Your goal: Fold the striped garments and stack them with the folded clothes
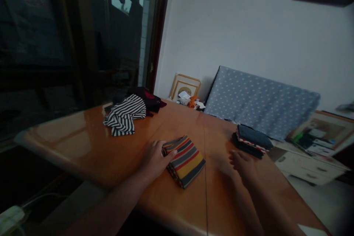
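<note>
A folded cloth (188, 158) with yellow, grey and red stripes lies on the wooden table in front of me. My left hand (156, 156) grips its left edge, thumb on top; the other fingers are partly hidden behind the fold. To the right, my right hand (243, 164) hovers over the table, blurred, its fingers loosely bent and holding nothing. Just beyond it sits a stack of folded clothes (253, 140), dark blue on top with a red-and-white patterned layer below.
A crumpled black-and-white striped garment (127, 114) and dark clothes (148, 97) lie at the table's (83, 143) far left. Behind the table stand a blue dotted cloth-covered panel (260, 99), picture frames (185, 84) and a white drawer cabinet (309, 169).
</note>
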`<action>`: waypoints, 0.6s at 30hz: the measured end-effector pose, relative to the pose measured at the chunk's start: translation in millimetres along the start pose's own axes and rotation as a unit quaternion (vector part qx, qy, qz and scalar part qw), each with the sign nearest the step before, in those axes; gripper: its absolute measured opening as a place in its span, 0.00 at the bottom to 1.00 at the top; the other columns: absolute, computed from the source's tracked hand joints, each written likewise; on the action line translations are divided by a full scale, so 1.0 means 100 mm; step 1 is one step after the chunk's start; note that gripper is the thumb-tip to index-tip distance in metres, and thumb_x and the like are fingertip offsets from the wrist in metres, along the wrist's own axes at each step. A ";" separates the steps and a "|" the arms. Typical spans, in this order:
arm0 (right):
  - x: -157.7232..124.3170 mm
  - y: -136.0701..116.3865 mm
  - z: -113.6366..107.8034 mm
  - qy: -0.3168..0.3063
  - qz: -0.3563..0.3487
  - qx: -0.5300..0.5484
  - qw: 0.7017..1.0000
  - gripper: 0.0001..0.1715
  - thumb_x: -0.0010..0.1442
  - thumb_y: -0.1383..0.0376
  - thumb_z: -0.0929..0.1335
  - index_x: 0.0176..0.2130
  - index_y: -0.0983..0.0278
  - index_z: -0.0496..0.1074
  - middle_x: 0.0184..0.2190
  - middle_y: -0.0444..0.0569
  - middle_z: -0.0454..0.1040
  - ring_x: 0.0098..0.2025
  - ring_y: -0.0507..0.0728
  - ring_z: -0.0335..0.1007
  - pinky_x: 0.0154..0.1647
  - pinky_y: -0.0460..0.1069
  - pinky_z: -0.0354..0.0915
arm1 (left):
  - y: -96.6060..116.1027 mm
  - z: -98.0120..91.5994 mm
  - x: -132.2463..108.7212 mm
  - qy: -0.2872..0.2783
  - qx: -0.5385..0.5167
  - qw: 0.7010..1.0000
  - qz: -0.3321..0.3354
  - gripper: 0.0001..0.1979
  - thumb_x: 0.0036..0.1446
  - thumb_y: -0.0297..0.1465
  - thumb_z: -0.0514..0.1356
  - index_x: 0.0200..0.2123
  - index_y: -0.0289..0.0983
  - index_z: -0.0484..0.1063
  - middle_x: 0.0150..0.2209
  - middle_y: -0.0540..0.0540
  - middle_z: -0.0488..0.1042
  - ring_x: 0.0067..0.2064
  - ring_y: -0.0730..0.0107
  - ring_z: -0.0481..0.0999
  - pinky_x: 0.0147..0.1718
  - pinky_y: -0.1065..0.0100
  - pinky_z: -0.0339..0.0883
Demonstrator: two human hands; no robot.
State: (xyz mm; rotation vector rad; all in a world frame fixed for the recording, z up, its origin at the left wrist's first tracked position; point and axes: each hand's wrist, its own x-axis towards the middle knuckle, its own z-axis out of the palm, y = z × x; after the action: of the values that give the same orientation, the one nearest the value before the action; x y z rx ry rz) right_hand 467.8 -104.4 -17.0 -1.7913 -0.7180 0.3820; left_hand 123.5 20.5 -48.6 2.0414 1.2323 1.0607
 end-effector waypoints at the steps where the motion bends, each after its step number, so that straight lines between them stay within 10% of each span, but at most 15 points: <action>1: -0.16 -0.11 0.20 -0.027 0.001 0.023 0.999 0.24 0.48 0.47 0.72 0.32 0.64 0.74 0.25 0.49 0.74 0.25 0.55 0.69 0.24 0.48 0.62 | -0.02 0.00 0.00 0.004 0.002 1.000 0.006 0.22 0.57 0.49 0.61 0.47 0.39 0.72 0.48 0.41 0.73 0.52 0.55 0.73 0.48 0.58 0.68; 9: -0.85 -0.62 1.19 -0.196 0.040 0.130 0.971 0.19 0.54 0.50 0.72 0.32 0.63 0.71 0.24 0.44 0.73 0.21 0.51 0.67 0.20 0.45 0.62 | 0.02 -0.05 -0.05 0.047 0.052 0.996 0.062 0.15 0.60 0.43 0.61 0.44 0.41 0.72 0.44 0.44 0.74 0.48 0.57 0.72 0.47 0.59 0.64; 18: -0.97 -0.40 1.50 -0.190 0.079 0.120 0.971 0.24 0.56 0.45 0.72 0.33 0.64 0.73 0.24 0.46 0.74 0.21 0.51 0.68 0.21 0.45 0.65 | 0.16 -0.14 -0.14 0.005 0.112 0.982 0.149 0.07 0.58 0.30 0.61 0.41 0.43 0.73 0.44 0.45 0.74 0.50 0.56 0.69 0.48 0.56 0.60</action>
State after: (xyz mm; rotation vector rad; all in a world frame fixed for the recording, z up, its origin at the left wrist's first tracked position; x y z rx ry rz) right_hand 295.0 -47.6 -38.2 -1.5629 -0.7570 0.8989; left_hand 115.7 1.3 -34.0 2.4549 1.1174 1.1066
